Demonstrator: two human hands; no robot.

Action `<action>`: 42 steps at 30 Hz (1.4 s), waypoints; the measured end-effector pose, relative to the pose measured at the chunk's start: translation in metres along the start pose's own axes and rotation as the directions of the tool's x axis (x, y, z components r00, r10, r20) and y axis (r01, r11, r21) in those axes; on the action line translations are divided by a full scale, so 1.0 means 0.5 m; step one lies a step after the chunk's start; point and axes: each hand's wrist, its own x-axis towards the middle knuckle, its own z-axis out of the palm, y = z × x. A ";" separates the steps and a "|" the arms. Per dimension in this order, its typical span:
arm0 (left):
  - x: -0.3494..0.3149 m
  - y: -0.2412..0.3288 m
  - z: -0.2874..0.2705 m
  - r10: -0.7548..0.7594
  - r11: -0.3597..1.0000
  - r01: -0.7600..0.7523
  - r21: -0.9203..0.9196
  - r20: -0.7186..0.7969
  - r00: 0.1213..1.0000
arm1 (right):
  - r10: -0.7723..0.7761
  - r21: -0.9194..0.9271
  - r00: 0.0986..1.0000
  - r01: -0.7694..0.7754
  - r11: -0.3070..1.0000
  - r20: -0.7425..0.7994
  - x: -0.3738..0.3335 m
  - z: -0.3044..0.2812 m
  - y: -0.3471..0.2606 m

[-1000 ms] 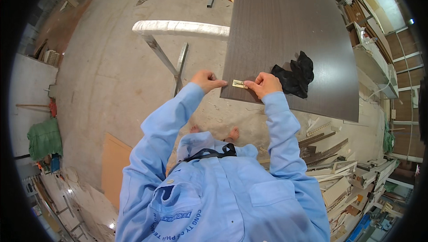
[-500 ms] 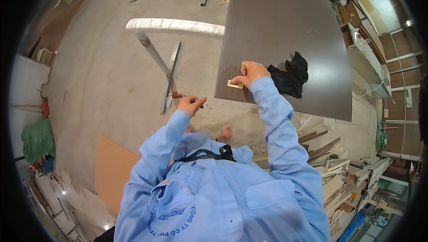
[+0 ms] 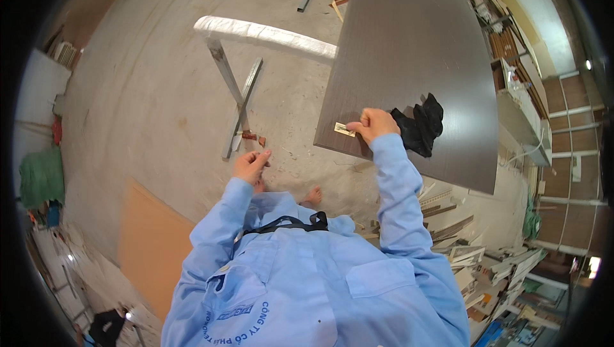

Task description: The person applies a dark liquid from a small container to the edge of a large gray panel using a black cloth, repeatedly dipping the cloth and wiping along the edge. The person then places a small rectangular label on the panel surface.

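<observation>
My right hand (image 3: 377, 124) is closed above a dark brown board (image 3: 409, 40), fingers curled and thumb stretched to the left. The thumb tip touches the right end of a small cream-gold rectangular label (image 3: 344, 129) lying flat near the board's near left corner. Whether its curled fingers hold anything is hidden. Beside it to the right rests a crumpled pair of black gloves (image 3: 421, 128). Off the board's left side, my left hand (image 3: 251, 166) hangs above the floor with thumb and fingertips brought together. Anything in that pinch is too small to make out.
A trestle with a white-wrapped top bar (image 3: 265, 32) reaches under the board's left edge. Reddish-brown scraps (image 3: 251, 136) lie by its foot. An orange-tan sheet (image 3: 153, 244) is at lower left, and wood offcuts (image 3: 448, 219) are piled at right. Shelves (image 3: 521, 91) line the right side.
My view has shifted a little. The right thumb has drawn back from over the label to its right end. My left hand has turned, its fingertips now pointing more upward.
</observation>
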 end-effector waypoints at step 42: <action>0.035 -0.065 -0.079 -0.165 0.899 0.099 -0.426 -0.119 0.979 | -0.025 -0.047 0.991 0.019 0.999 -0.130 -0.035 0.019 0.030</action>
